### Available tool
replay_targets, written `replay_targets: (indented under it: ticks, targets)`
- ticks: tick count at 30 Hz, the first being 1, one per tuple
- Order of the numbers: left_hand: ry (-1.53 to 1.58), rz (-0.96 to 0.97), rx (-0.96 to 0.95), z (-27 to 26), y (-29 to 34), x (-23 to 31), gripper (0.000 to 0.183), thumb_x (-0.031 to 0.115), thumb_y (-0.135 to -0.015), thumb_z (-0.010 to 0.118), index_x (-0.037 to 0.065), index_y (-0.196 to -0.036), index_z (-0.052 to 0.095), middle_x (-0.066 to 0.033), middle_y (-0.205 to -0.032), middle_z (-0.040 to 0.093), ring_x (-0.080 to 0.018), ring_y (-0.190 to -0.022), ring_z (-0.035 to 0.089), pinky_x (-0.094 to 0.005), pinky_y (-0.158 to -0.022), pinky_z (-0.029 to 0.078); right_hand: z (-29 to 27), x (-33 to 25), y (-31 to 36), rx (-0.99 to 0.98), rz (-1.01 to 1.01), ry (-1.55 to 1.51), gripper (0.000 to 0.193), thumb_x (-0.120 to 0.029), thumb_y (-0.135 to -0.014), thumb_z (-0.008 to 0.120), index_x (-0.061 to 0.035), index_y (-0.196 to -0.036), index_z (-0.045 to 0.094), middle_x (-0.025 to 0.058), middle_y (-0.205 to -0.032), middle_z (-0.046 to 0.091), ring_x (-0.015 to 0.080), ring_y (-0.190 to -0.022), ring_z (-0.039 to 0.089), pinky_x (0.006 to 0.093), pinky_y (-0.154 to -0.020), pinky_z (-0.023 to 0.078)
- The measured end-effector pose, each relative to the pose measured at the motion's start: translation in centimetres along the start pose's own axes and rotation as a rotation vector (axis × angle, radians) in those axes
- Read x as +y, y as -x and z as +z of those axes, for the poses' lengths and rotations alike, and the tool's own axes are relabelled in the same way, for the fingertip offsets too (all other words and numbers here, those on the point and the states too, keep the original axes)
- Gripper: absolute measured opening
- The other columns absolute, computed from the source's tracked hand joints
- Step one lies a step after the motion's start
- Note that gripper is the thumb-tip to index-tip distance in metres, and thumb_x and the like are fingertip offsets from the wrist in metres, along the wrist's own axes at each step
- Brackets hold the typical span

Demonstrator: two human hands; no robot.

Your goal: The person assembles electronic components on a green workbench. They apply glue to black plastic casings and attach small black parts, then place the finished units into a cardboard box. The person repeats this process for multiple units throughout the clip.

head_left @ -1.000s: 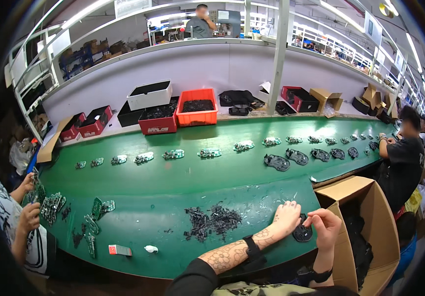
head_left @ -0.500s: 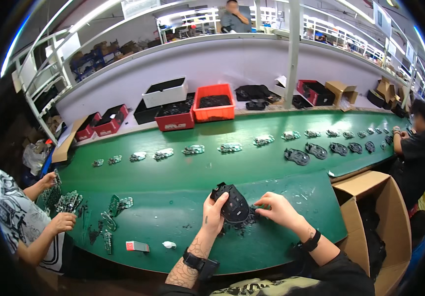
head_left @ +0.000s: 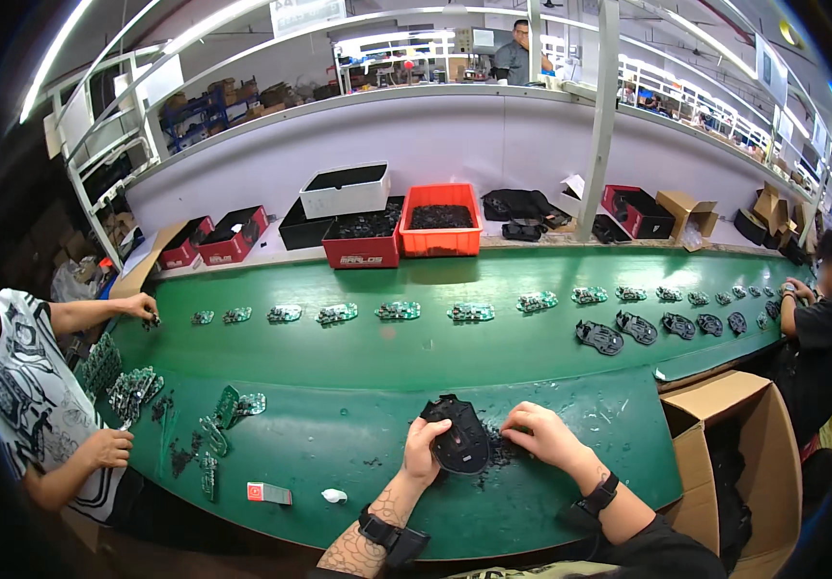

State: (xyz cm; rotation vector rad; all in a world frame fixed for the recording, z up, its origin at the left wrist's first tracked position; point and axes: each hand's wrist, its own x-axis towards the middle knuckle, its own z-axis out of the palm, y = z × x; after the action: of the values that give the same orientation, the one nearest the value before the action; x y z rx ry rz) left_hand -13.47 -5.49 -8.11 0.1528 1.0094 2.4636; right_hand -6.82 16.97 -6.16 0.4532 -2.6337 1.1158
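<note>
My left hand (head_left: 424, 448) grips a black computer mouse shell (head_left: 464, 450) by its left edge, thumb on top, just above the green work mat (head_left: 329, 434). The narrow end of the shell points away from me. Right beside it, my right hand (head_left: 543, 433) reaches down to a scatter of small black parts (head_left: 501, 454) on the mat. Its thumb and forefinger are drawn together; what lies between them, if anything, is too small to make out. The shell hides part of the scatter.
Green circuit boards (head_left: 399, 310) and black mouse shells (head_left: 636, 328) line the green conveyor belt (head_left: 358, 352). An orange bin (head_left: 441, 241) stands behind it. An open cardboard box (head_left: 691, 454) is at my right. At left, a co-worker's hand (head_left: 107, 449) is near stacked boards (head_left: 134, 394).
My left hand has lowered the mouse shell and turned it flatter. My right hand stays by the small parts. The co-worker at left has stretched an arm to the belt. The view has shifted.
</note>
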Motion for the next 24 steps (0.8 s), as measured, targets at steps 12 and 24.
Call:
replay_targets:
  ticks: [12,24]
  targets:
    - [-0.066,0.003,-0.045,-0.2,-0.1,0.4,0.014,0.009,-0.089,0.06,-0.001,-0.1,0.062,-0.0072,-0.089,0.068,-0.0147,-0.076,0.066,-0.0276,-0.07,0.055,-0.4,-1.3,0.0,-0.072,-0.016,-0.161,0.011,-0.007,-0.083,0.07,-0.0029,-0.092,0.07,0.009,-0.085,0.067,0.0216,-0.076,0.064,0.0308,-0.068,0.051]
    - [-0.167,0.066,-0.059,1.3,0.6,0.4,0.019,0.01,-0.09,0.062,0.001,-0.107,0.062,-0.0056,-0.098,0.067,-0.0138,-0.084,0.065,-0.0287,-0.076,0.054,0.6,-0.9,0.6,0.065,0.302,-0.866,0.015,0.002,-0.087,0.065,0.0042,-0.101,0.069,0.0089,-0.097,0.069,0.016,-0.088,0.067,0.0275,-0.08,0.054]
